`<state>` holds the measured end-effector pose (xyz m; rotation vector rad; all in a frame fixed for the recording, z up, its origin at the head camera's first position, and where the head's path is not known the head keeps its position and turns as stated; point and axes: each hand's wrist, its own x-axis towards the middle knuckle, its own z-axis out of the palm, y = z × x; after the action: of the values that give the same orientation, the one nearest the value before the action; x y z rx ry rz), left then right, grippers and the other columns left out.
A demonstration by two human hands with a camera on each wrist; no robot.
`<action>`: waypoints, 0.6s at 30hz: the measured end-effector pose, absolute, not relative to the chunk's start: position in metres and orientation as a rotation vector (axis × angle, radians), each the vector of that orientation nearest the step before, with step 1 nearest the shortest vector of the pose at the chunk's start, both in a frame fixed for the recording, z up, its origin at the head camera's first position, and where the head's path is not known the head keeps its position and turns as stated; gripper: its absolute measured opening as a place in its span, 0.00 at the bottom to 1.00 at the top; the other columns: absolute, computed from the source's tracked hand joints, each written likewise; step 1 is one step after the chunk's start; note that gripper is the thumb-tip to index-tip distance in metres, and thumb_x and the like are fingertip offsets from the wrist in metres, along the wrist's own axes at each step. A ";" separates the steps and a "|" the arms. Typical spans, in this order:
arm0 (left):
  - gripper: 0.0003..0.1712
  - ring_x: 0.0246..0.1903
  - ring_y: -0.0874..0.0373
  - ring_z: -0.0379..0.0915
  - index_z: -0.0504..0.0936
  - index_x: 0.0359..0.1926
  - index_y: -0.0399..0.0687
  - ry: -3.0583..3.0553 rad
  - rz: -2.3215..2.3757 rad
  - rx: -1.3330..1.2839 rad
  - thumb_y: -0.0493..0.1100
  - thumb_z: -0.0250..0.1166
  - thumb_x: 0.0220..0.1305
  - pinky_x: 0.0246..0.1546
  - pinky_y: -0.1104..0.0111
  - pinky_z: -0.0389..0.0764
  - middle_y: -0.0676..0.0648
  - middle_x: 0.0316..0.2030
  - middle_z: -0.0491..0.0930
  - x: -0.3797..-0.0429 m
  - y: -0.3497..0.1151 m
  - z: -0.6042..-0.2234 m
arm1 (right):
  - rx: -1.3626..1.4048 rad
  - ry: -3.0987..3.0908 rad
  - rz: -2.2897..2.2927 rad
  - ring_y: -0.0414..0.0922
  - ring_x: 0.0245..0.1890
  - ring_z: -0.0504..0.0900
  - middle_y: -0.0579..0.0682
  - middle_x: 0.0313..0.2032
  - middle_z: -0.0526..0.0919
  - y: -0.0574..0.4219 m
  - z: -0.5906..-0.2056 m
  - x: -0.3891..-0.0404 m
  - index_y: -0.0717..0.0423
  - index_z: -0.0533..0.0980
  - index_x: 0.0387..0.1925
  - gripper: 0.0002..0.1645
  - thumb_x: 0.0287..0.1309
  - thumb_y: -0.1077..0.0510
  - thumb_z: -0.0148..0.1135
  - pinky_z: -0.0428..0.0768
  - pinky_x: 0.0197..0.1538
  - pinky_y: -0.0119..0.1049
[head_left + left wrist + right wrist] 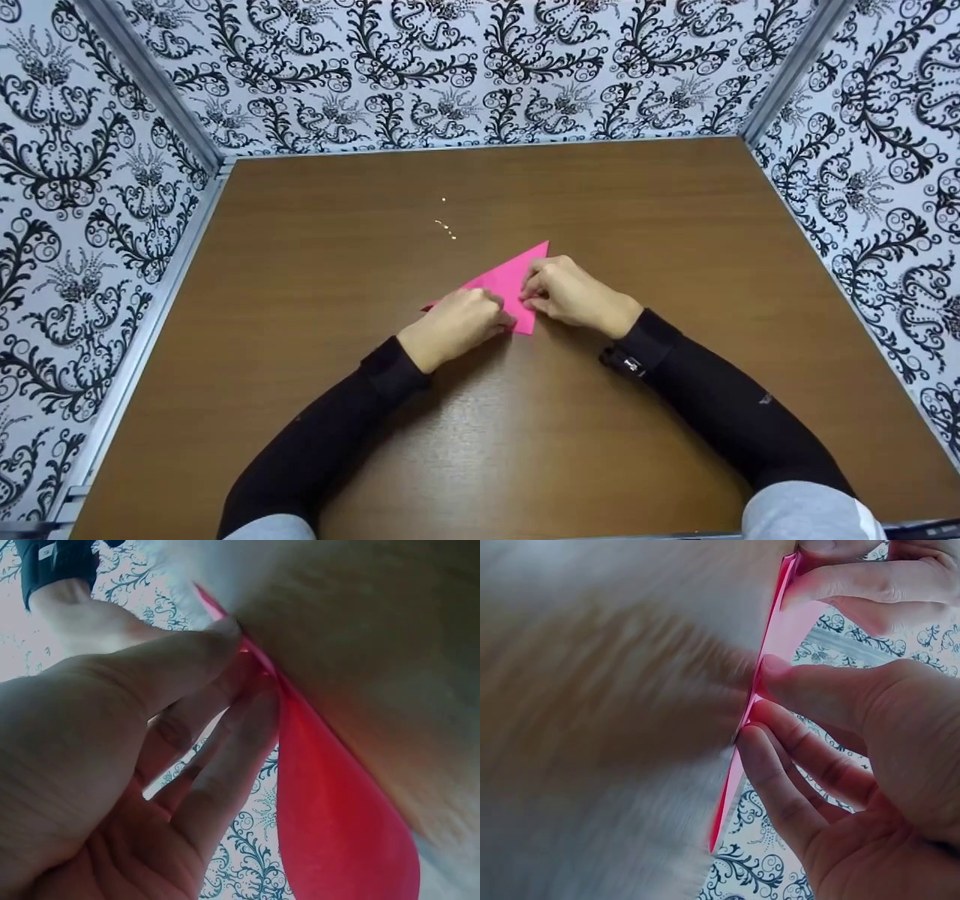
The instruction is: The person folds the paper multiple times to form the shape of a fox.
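A folded sheet of bright pink paper [501, 279] lies near the middle of the wooden table, one pointed corner toward the back. My left hand [459, 321] covers its left lower part. In the left wrist view the thumb and fingers pinch the edge of the paper [345, 817], and a loose part of it bulges outward in a curve. At the right edge, my right hand [576, 292] pinches the paper between thumb and fingertips. Several thin layers show along the edge of the paper [724, 806] in the right wrist view.
Beyond the paper, a few small pale specks [445, 227] lie on the brown table [322, 217]. White walls [420, 67] with a black scroll pattern close off the back and both sides, with metal rails [161, 90] at the corners.
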<state>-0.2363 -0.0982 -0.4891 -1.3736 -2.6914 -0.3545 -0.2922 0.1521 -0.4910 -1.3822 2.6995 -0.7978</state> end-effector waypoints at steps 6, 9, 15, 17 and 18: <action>0.05 0.38 0.52 0.92 1.00 0.45 0.49 -2.756 -0.456 -1.312 0.41 0.77 0.80 0.46 0.58 0.96 0.47 0.38 0.93 -0.241 -0.102 -0.485 | -1.357 2.711 -0.787 0.55 0.46 0.95 0.59 0.44 0.93 0.150 -0.489 -0.291 0.63 0.96 0.42 0.03 0.69 0.68 0.81 0.96 0.53 0.51; 0.06 0.40 0.50 0.92 0.99 0.45 0.48 -2.747 -0.469 -1.274 0.42 0.77 0.80 0.47 0.56 0.96 0.46 0.38 0.93 -0.245 -0.105 -0.482 | -1.346 2.714 -0.786 0.55 0.46 0.94 0.59 0.44 0.93 0.150 -0.489 -0.291 0.63 0.96 0.42 0.03 0.69 0.68 0.81 0.96 0.52 0.51; 0.07 0.47 0.46 0.91 0.98 0.45 0.45 -2.756 -0.436 -1.176 0.41 0.76 0.81 0.53 0.54 0.96 0.43 0.44 0.94 -0.257 -0.113 -0.469 | -1.344 2.717 -0.780 0.55 0.45 0.94 0.59 0.44 0.94 0.151 -0.489 -0.292 0.63 0.96 0.42 0.03 0.69 0.68 0.82 0.96 0.52 0.50; 0.07 0.50 0.45 0.92 0.98 0.46 0.43 -2.771 -0.434 -1.152 0.41 0.75 0.81 0.56 0.52 0.96 0.42 0.46 0.95 -0.263 -0.115 -0.464 | -1.356 2.716 -0.775 0.55 0.45 0.94 0.59 0.43 0.94 0.150 -0.490 -0.292 0.63 0.96 0.42 0.03 0.68 0.69 0.81 0.96 0.51 0.50; 0.07 0.50 0.44 0.92 0.98 0.47 0.42 -2.775 -0.431 -1.145 0.40 0.75 0.81 0.57 0.52 0.96 0.41 0.46 0.95 -0.266 -0.116 -0.463 | -1.363 2.717 -0.772 0.55 0.45 0.94 0.59 0.43 0.94 0.150 -0.490 -0.292 0.62 0.96 0.42 0.03 0.68 0.69 0.81 0.96 0.51 0.50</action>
<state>-0.2663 -0.1162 -0.4625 -1.1452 -2.7749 -0.4313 -0.2921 0.1501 -0.4905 -1.3634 2.7167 -0.7721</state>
